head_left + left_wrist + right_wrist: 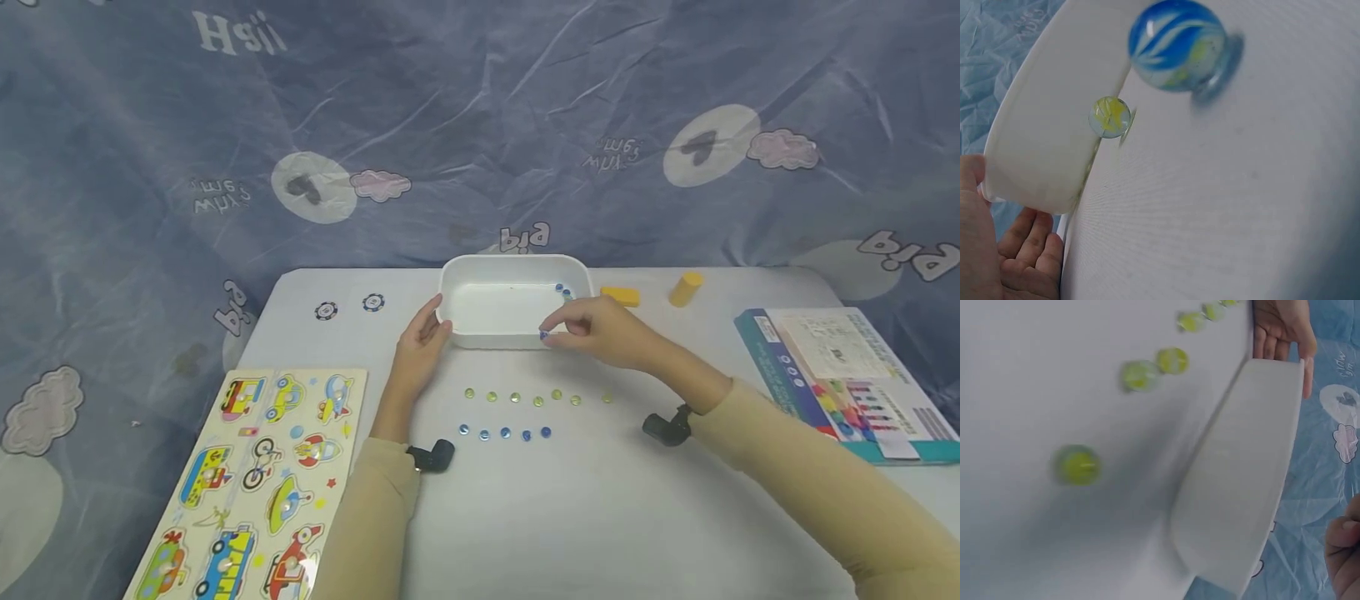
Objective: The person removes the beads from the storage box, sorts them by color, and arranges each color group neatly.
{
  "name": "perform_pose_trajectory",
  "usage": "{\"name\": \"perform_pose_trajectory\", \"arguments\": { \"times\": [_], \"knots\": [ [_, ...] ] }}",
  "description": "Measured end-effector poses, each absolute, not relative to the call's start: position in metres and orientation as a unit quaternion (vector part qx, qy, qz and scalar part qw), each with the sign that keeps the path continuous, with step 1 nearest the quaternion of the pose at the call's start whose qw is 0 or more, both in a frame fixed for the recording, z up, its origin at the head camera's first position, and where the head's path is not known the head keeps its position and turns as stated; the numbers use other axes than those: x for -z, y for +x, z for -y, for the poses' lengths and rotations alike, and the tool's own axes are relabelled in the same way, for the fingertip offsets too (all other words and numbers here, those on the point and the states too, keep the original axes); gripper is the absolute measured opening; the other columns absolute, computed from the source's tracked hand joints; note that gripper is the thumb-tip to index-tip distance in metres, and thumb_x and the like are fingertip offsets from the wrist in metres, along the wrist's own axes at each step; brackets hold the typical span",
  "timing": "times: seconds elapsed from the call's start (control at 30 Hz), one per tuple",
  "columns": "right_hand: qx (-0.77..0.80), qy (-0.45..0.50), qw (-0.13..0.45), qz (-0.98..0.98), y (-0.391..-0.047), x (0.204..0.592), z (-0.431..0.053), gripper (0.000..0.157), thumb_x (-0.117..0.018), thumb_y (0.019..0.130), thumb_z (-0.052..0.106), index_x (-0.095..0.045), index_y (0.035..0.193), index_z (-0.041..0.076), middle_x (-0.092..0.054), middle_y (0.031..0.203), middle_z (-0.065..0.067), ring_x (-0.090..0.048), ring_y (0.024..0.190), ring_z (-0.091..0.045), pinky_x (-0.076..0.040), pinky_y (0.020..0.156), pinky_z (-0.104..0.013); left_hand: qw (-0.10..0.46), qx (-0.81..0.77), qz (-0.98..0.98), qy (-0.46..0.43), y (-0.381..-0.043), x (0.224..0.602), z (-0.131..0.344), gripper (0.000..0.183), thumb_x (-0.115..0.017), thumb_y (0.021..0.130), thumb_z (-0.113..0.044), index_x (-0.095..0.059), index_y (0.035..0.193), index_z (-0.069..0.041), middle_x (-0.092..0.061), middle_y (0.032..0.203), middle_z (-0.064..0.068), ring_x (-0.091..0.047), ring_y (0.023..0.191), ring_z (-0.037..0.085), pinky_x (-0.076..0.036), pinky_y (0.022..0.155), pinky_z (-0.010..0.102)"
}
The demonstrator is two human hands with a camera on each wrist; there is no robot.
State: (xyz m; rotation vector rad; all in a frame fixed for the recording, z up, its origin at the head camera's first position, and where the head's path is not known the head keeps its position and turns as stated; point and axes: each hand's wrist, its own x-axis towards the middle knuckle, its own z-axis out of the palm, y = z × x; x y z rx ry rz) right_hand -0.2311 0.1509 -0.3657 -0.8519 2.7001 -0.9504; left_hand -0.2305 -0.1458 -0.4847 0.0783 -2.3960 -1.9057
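Note:
A white plastic tray [480, 342] sits at the far side of the table. My left hand [422, 347] holds its left end, the thumb at the rim in the left wrist view. Over the near rim, toward the right, my right hand [600, 333] pinches a blue marble [543, 335] between thumb and forefinger. A few blue marbles [559, 287] lie in the tray's far right corner, partly behind the right hand. In front of the tray runs a row of several yellow marbles [515, 397], with a row of several blue marbles [506, 432] nearer to me.
A wooden vehicle puzzle board [251, 462] lies at the left, with two poker chips [326, 311] beyond it. Right of the tray are a flat yellow block [621, 296] and a yellow cylinder [686, 289]. A flat toy box [847, 375] lies at the right edge.

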Motion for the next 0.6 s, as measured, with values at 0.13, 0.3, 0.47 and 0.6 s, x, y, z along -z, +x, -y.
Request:
{"name": "perform_pose_trajectory", "arguments": {
  "times": [0.13,0.3,0.47,0.6],
  "knots": [
    [0.328,-0.273,0.098,-0.899,-0.210,0.377,-0.170,0.015,-0.074,0.081,0.031,-0.071,0.096,0.032,-0.034,0.055,0.006,-0.035,0.054,-0.009,-0.040,0.051,-0.022,0.039,0.620,0.783,0.021,-0.231,0.484,0.145,0.050,-0.057,0.089,-0.053,-0.038,0.134,-0.052,-0.042,0.149,0.001,-0.047,0.132,0.014,-0.044,0.108,0.030],
    [0.348,-0.250,0.134,-0.894,-0.189,0.395,-0.186,0.016,-0.075,0.081,0.028,-0.071,0.096,0.032,-0.032,0.052,0.008,-0.035,0.053,-0.007,-0.041,0.049,-0.021,0.043,0.618,0.785,0.018,-0.230,0.484,0.145,0.051,-0.056,0.088,-0.057,-0.038,0.135,-0.051,-0.042,0.149,0.001,-0.048,0.131,0.013,-0.044,0.107,0.029],
    [0.343,-0.240,0.155,-0.895,-0.177,0.413,-0.192,0.016,-0.075,0.081,0.030,-0.073,0.096,0.028,-0.033,0.051,0.009,-0.036,0.053,-0.005,-0.044,0.054,-0.019,0.033,0.617,0.786,0.021,-0.227,0.479,0.145,0.052,-0.055,0.089,-0.054,-0.036,0.138,-0.049,-0.040,0.150,0.000,-0.046,0.133,0.013,-0.043,0.108,0.029],
    [0.331,-0.226,0.182,-0.898,-0.170,0.423,-0.191,0.017,-0.074,0.081,0.033,-0.073,0.098,0.028,-0.034,0.050,0.009,-0.038,0.051,-0.005,-0.045,0.055,-0.019,0.040,0.623,0.781,0.018,-0.230,0.484,0.145,0.051,-0.056,0.088,-0.055,-0.038,0.136,-0.051,-0.041,0.149,-0.002,-0.046,0.132,0.013,-0.044,0.107,0.027]
  ]
}}
